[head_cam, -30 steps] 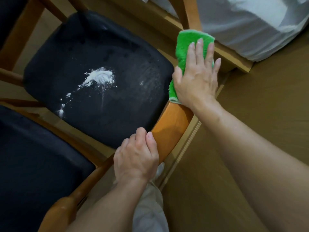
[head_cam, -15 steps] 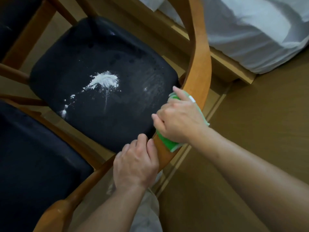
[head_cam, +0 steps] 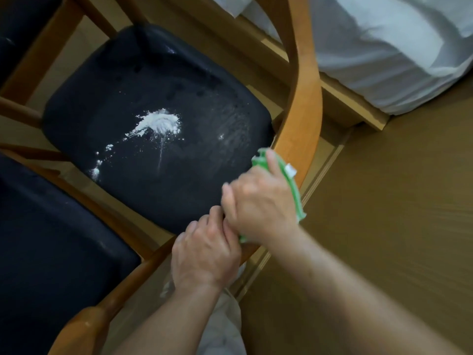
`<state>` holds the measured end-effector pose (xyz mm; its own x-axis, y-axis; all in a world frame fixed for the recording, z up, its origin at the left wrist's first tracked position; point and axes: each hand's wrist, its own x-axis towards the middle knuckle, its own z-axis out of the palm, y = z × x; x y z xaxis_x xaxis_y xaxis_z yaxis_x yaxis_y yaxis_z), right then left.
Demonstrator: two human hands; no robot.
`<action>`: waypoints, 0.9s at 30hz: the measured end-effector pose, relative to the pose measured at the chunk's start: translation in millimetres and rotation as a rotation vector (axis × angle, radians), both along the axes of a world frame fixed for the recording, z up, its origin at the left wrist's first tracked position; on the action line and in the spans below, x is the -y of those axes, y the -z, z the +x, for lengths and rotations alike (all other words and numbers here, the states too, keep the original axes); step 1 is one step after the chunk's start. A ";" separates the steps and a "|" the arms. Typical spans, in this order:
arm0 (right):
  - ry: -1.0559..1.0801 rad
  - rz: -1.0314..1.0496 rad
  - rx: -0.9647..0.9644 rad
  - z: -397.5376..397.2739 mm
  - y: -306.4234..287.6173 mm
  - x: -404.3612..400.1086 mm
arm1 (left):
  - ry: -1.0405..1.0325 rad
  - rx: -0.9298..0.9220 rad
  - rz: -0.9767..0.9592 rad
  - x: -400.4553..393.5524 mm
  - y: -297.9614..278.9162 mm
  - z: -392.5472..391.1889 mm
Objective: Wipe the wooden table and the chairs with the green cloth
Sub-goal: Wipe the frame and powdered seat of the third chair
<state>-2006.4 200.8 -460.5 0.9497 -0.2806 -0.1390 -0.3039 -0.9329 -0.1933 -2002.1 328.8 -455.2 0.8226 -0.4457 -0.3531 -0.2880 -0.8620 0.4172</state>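
The green fuzzy cloth (head_cam: 294,190) is wrapped over the curved wooden backrest rail (head_cam: 302,119) of the near chair, low on the rail beside the seat's right edge. The right hand (head_cam: 258,206) grips the cloth, fingers curled round it and the rail. A second ago that hand lay flatter on the cloth farther up the rail; it has since slid down toward the person. The left hand (head_cam: 204,254) holds the same rail just below, fingers curled round the wood, now touching the right hand. The black padded seat (head_cam: 143,103) carries a spill of white powder (head_cam: 158,123), unchanged. Another dark seat (head_cam: 46,252) lies at near left, white bedding (head_cam: 389,47) at far right.
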 end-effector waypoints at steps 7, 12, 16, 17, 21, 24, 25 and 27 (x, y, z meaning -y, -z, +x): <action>0.085 0.084 0.136 -1.9 6.9 21.2 | 0.016 0.028 0.027 -0.1 0.0 -1.9; 0.308 0.088 0.090 43.9 8.7 104.5 | 0.018 0.013 0.027 2.5 -2.8 -1.7; 0.560 0.260 0.144 66.5 18.8 135.6 | 0.018 0.027 0.002 -0.2 -0.7 -3.4; 0.606 0.270 0.141 63.8 20.4 129.9 | 0.024 0.030 0.002 -0.1 -0.2 -3.8; 0.768 0.391 0.241 30.1 11.6 83.0 | 0.005 -0.010 0.023 1.4 -4.2 -2.2; 0.903 0.631 0.294 -5.7 6.0 33.5 | -0.148 -0.143 -0.062 9.9 -6.0 6.1; 0.946 0.676 0.288 -14.9 6.0 19.0 | -0.191 -0.159 -0.098 20.7 -5.5 9.8; 1.003 0.739 0.242 -27.3 5.3 3.4 | -0.255 -0.192 -0.156 55.1 -5.2 18.5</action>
<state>-2033.6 197.4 -465.8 0.3887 -0.8191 -0.4219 -0.6961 0.0389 -0.7169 -1983.7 273.8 -449.9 0.8396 -0.2952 -0.4560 0.0250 -0.8175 0.5753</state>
